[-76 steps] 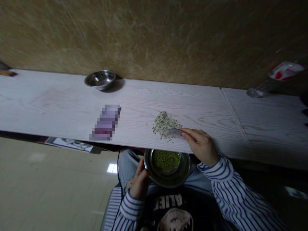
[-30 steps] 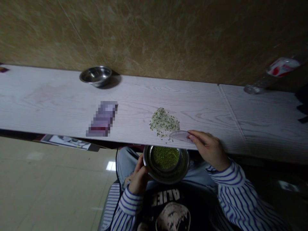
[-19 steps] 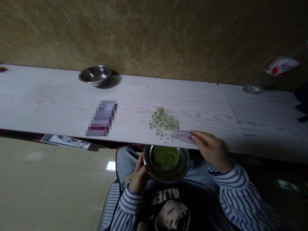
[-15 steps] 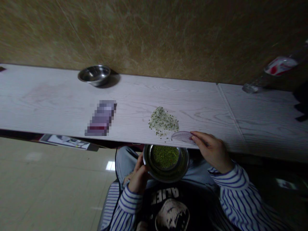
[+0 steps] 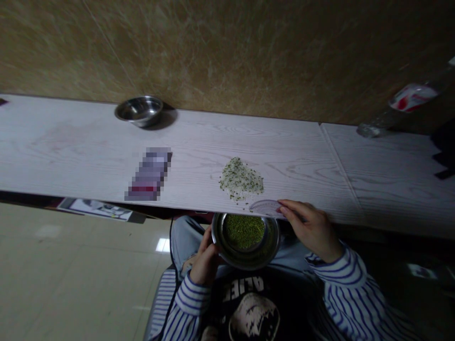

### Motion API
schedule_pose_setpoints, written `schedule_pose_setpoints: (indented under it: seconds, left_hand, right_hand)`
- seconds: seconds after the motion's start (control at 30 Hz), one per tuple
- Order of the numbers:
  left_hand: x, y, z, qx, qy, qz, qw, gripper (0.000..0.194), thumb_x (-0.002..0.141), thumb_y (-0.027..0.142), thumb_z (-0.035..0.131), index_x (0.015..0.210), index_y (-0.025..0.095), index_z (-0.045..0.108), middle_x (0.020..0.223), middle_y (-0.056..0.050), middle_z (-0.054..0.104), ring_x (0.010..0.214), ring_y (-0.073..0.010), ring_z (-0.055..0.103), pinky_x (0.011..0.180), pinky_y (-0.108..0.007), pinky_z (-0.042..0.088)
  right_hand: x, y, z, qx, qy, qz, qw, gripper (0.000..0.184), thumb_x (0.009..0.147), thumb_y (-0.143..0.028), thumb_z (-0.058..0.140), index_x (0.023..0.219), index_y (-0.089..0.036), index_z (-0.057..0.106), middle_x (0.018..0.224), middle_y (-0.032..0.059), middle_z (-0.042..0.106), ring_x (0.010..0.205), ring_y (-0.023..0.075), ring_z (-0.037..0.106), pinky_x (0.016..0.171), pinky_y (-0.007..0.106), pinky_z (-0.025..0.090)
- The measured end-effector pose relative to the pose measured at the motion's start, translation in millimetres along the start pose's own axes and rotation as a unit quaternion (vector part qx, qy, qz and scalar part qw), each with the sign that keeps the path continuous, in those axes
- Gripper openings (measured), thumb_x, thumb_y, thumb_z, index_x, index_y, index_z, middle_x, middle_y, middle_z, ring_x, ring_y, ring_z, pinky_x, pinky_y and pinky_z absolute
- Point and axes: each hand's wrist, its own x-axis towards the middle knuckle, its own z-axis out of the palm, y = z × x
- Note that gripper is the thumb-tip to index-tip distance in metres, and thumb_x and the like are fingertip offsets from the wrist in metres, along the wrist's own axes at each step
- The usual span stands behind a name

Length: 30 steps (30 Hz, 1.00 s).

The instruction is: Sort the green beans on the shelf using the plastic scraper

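Note:
My left hand [image 5: 205, 259] grips the left rim of a steel bowl [image 5: 272, 248], held just below the table's front edge above my lap. Green mung beans [image 5: 245, 231] lie in the bowl. Between the thumb and fingers of my right hand [image 5: 308, 225] is a clear protractor [image 5: 265, 207], flat over the table edge right above the bowl. Behind it on the tabletop is a low heap of white rice mixed with green beans [image 5: 241, 179]. A few loose beans lie between the heap and the protractor.
A second steel bowl [image 5: 139, 112] stands at the back left by the wall. A blurred-out phone-like slab [image 5: 149, 175] lies left of the heap. At the back right a plastic bottle with a red and white label [image 5: 414, 97] stands near a table seam [image 5: 341, 163].
My right hand has drawn the protractor slightly toward me and to the left, to the table's front edge. My left hand and the bowl have stayed in place.

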Motion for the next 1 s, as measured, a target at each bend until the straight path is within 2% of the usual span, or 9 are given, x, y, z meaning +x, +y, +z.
schedule_pose_setpoints:
  seconds: [0.2, 0.53, 0.7, 0.83, 1.0]
  left_hand:
    - [0, 0, -0.7, 0.004, 0.005, 0.005, 1.0, 0.071, 0.059, 0.022, 0.071, 0.129, 0.029, 0.063, 0.122, -0.006, 0.067, 0.093, -0.0259, 0.064, 0.063, -0.03, 0.054]
    - [1, 0, -4.5, 0.004, 0.0, 0.003, 1.0, 0.07, 0.061, 0.022, 0.071, 0.131, 0.028, 0.062, 0.127, -0.005, 0.066, 0.087, -0.0213, 0.063, 0.065, -0.03, 0.057]
    - [-1, 4, -3.4, 0.004, -0.003, 0.0, 1.0, 0.072, 0.061, 0.022, 0.071, 0.132, 0.027, 0.06, 0.122, -0.006, 0.067, 0.09, -0.0238, 0.063, 0.066, -0.032, 0.058]
    - [-2, 6, -1.4, -0.004, 0.002, 0.007, 1.0, 0.071, 0.06, 0.019, 0.069, 0.13, 0.028, 0.061, 0.128, -0.004, 0.065, 0.091, -0.0228, 0.064, 0.069, -0.031, 0.057]
    - [-1, 5, -3.4, 0.002, 0.002, 0.011, 1.0, 0.073, 0.06, 0.02, 0.069, 0.131, 0.026, 0.059, 0.111, -0.004, 0.068, 0.081, -0.0207, 0.062, 0.069, -0.033, 0.056]
  right_hand:
    - [2, -3, 2, 0.009, 0.011, 0.0, 1.0, 0.021, 0.094, -0.023, 0.058, 0.102, -0.02, 0.077, 0.093, 0.0074, 0.081, 0.082, 0.0219, 0.078, 0.077, 0.034, 0.062]
    - [5, 2, 7, 0.028, 0.021, 0.054, 0.998, 0.023, 0.093, -0.026, 0.06, 0.105, -0.018, 0.078, 0.095, 0.0088, 0.081, 0.083, 0.0228, 0.078, 0.08, 0.035, 0.063]
    - [8, -4, 12, 0.032, 0.01, 0.039, 0.999, 0.024, 0.094, -0.026, 0.059, 0.104, -0.018, 0.078, 0.094, 0.0096, 0.081, 0.084, 0.0246, 0.078, 0.079, 0.037, 0.063]
    - [10, -7, 14, 0.035, 0.014, 0.032, 0.999, 0.024, 0.094, -0.026, 0.058, 0.105, -0.018, 0.078, 0.095, 0.0095, 0.081, 0.084, 0.024, 0.078, 0.078, 0.037, 0.063]
    - [14, -9, 17, 0.036, 0.002, 0.022, 0.999, 0.024, 0.094, -0.025, 0.057, 0.105, -0.019, 0.078, 0.094, 0.0091, 0.081, 0.084, 0.0233, 0.078, 0.076, 0.035, 0.063]
